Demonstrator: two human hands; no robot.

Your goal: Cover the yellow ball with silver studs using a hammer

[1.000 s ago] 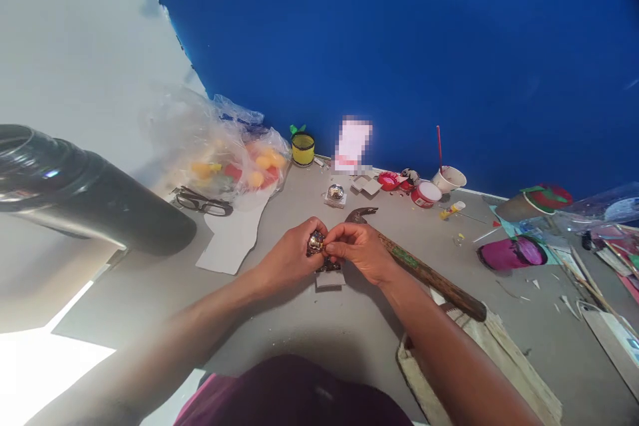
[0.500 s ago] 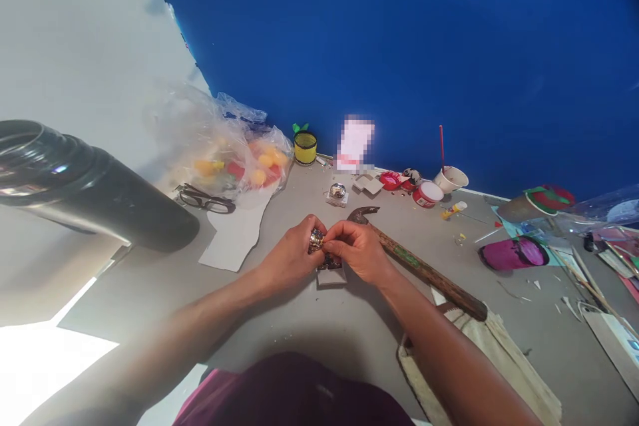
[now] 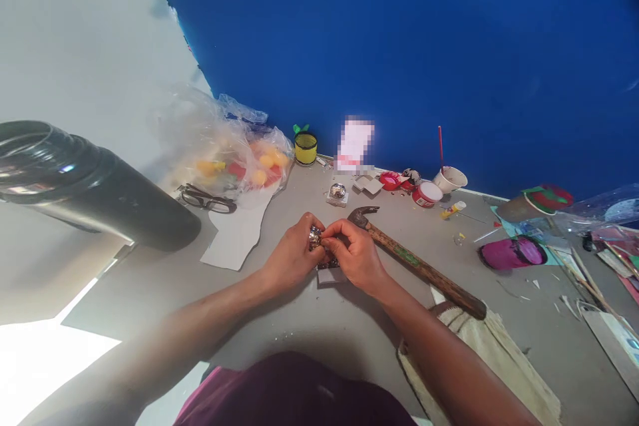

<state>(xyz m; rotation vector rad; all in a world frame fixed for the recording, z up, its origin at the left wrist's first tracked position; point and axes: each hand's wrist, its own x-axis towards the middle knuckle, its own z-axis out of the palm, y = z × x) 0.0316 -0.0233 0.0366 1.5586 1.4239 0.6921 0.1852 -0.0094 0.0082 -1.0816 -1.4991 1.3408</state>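
A small shiny silver ball-like piece (image 3: 315, 237) is gripped between the fingers of my left hand (image 3: 292, 251). My right hand (image 3: 355, 254) is closed in a pinch against the right side of that piece; whatever its fingertips hold is too small to make out. Just below both hands stands a small white box (image 3: 331, 276) with dark glittery contents, partly covered by my fingers. Farther back, a second silver ball (image 3: 338, 190) rests on a small white block. Right beside my right hand lies a claw hammer (image 3: 419, 264) with a worn wooden handle.
A large dark cylinder (image 3: 124, 193) leans in at the left. Eyeglasses (image 3: 207, 200) lie on white paper (image 3: 234, 239) near a plastic bag (image 3: 239, 146). A paper cup (image 3: 450, 180), a red tub (image 3: 427, 194), a purple cup (image 3: 514, 253) and a cloth bag (image 3: 479, 353) are to the right.
My right fingertips have shifted slightly left against the silver piece. My left hand keeps its hold, and the things on the table stay put.
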